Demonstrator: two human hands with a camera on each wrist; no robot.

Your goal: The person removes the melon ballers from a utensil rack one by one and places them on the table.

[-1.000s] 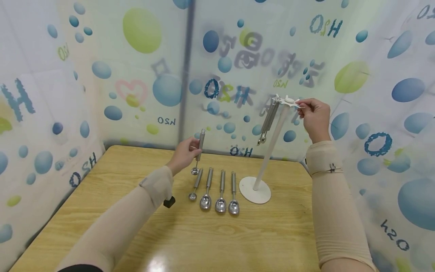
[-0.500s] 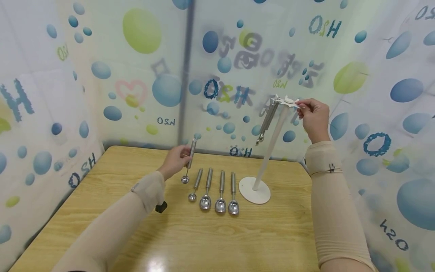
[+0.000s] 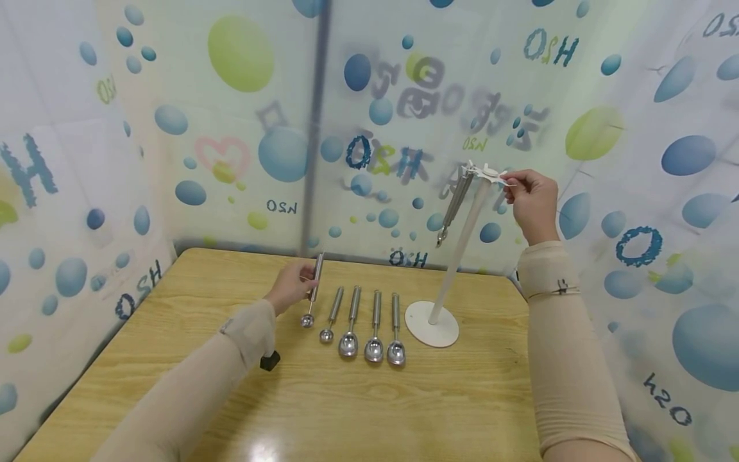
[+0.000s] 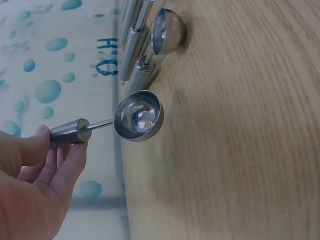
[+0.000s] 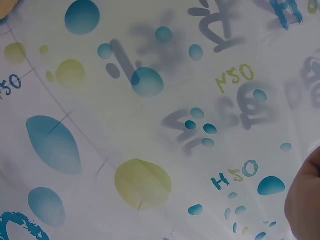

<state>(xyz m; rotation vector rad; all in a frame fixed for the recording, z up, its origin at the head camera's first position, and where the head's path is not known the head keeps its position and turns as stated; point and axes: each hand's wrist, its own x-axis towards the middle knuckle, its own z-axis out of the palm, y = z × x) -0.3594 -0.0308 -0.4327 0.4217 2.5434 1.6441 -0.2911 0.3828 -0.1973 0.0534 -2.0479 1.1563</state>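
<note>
My left hand (image 3: pixel 291 282) grips a small steel scoop (image 3: pixel 312 290) by its handle, bowl down, just above the wooden table (image 3: pixel 323 410) at the left end of a row. In the left wrist view the scoop's bowl (image 4: pixel 138 115) hovers close to the wood, my fingers (image 4: pixel 42 150) wrapped round the handle. Several more scoops (image 3: pixel 364 321) lie side by side to its right. My right hand (image 3: pixel 531 202) pinches the top hooks of a white stand (image 3: pixel 458 256), from which one steel utensil (image 3: pixel 453 208) hangs.
Patterned plastic curtains (image 3: pixel 242 128) close in the table on three sides. The stand's round base (image 3: pixel 432 324) sits right of the scoop row. A small black object (image 3: pixel 269 360) lies beneath my left forearm. The right wrist view shows only curtain (image 5: pixel 150 125).
My left hand has carried the small scoop down and to the left, from above the row to just over the table at its left end. The right hand has stayed on the stand.
</note>
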